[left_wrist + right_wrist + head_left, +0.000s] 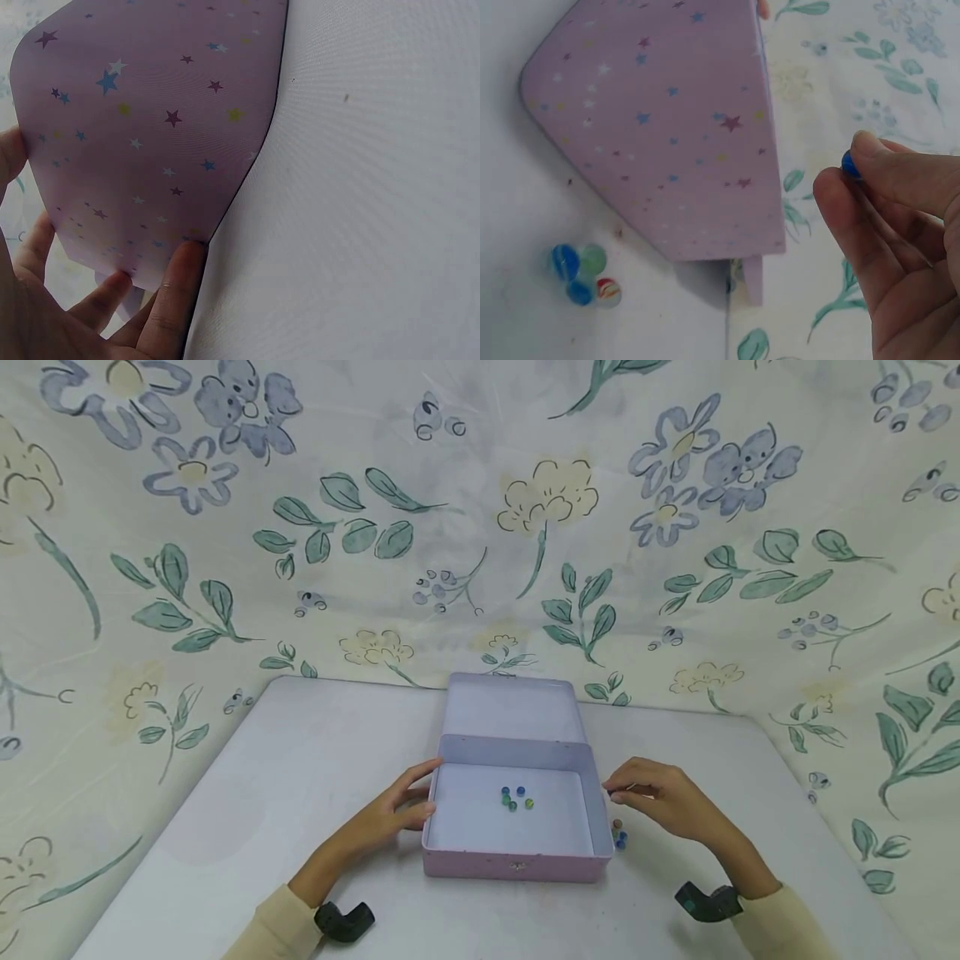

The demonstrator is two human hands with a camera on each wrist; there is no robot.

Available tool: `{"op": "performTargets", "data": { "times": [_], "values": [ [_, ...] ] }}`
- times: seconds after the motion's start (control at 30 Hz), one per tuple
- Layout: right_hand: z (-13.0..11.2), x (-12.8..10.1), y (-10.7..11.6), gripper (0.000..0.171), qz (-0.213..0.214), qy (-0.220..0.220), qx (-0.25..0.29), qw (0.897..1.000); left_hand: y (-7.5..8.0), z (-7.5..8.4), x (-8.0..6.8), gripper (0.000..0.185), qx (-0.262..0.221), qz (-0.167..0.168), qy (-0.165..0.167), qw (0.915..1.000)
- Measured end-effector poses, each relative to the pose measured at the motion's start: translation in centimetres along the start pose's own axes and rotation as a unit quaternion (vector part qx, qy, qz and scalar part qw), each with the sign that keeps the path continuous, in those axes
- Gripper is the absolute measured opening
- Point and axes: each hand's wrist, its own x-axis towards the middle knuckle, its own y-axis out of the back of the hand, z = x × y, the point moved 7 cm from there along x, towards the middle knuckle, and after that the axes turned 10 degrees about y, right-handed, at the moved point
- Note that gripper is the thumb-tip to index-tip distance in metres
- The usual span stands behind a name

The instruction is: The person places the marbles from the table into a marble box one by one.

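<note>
A pink star-printed tin box stands open on the white table, its lid laid back. Several marbles lie inside it. My left hand holds the box's left wall, fingers against its outside. My right hand hovers just right of the box and pinches a blue marble between thumb and fingertip. Several more marbles lie on the table beside the box's right wall, seen as a small cluster in the right wrist view.
Floral cloth hangs behind and to both sides of the table. Black wrist cameras sit on both forearms. Bare tabletop stretches to the left and right of the box.
</note>
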Motion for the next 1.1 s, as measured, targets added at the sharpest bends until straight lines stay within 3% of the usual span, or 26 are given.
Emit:
{"op": "performTargets", "data": {
  "times": [0.7,1.1],
  "values": [
    [-1.7,8.0,-2.2,0.02,-0.076,0.045,-0.005,0.996,0.1,0.2,-0.1,0.067,0.004,0.001,-0.002,1.0],
    [-1.4,11.1,-4.0,0.02,-0.122,0.037,0.007,0.992,0.0,0.0,0.0,0.066,0.003,0.001,0.002,1.0]
  ]
}}
